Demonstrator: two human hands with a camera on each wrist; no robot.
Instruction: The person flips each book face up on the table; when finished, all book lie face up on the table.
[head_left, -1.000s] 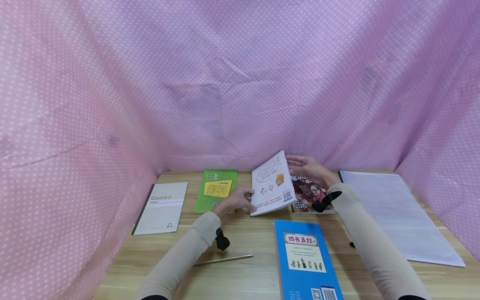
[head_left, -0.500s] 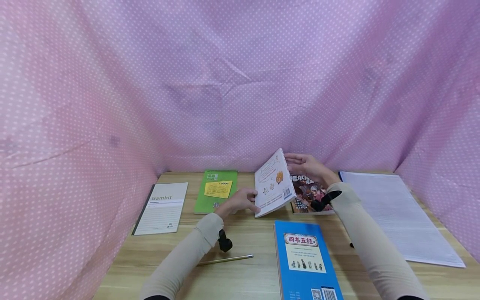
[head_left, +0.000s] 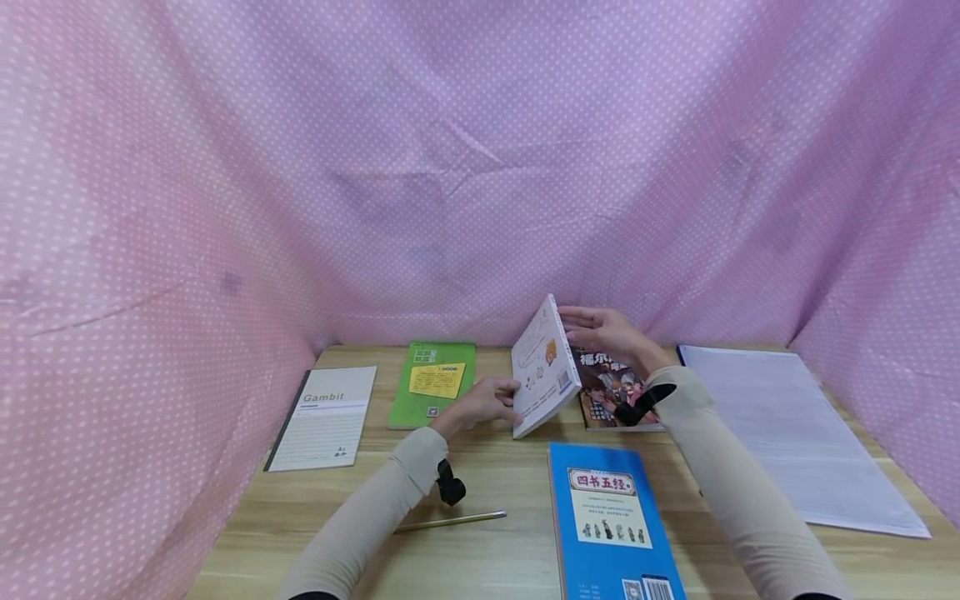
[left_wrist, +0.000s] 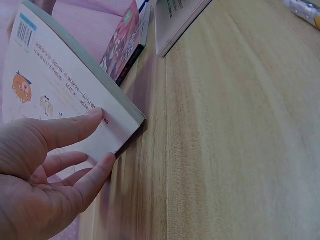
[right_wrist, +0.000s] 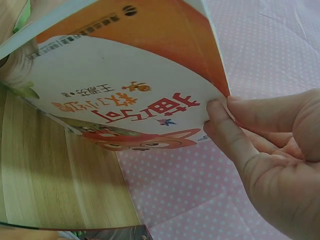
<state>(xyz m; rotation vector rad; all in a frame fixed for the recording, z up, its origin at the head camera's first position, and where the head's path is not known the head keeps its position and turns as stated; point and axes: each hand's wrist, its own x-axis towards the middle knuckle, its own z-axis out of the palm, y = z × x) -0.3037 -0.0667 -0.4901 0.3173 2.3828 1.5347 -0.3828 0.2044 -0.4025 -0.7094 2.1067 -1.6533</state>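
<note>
A white picture book (head_left: 542, 367) stands tilted above the table, its printed back cover facing left and up. My left hand (head_left: 483, 402) pinches its lower left edge; in the left wrist view the thumb (left_wrist: 75, 129) lies on the back cover, with fingertips at the edge. The right hand (head_left: 611, 333) holds the opposite upper edge, and in the right wrist view its fingertips (right_wrist: 218, 112) touch the front cover, an orange and white one with red lettering. Just right of the tilted book, under the right wrist, lies a dark illustrated comic book (head_left: 611, 387), partly covered.
A blue book (head_left: 615, 500) lies in front, with a pencil (head_left: 457, 520) to its left. Further left are a green book (head_left: 431, 417) and a Gambit notebook (head_left: 322, 425). White sheets (head_left: 795, 433) lie at right. A pink dotted curtain (head_left: 480, 208) hangs behind the table (head_left: 480, 567).
The white book has tipped up more steeply, so its back cover looks narrower and its spine side shows. The right hand has shifted left with its edge; the left hand moved slightly right.
</note>
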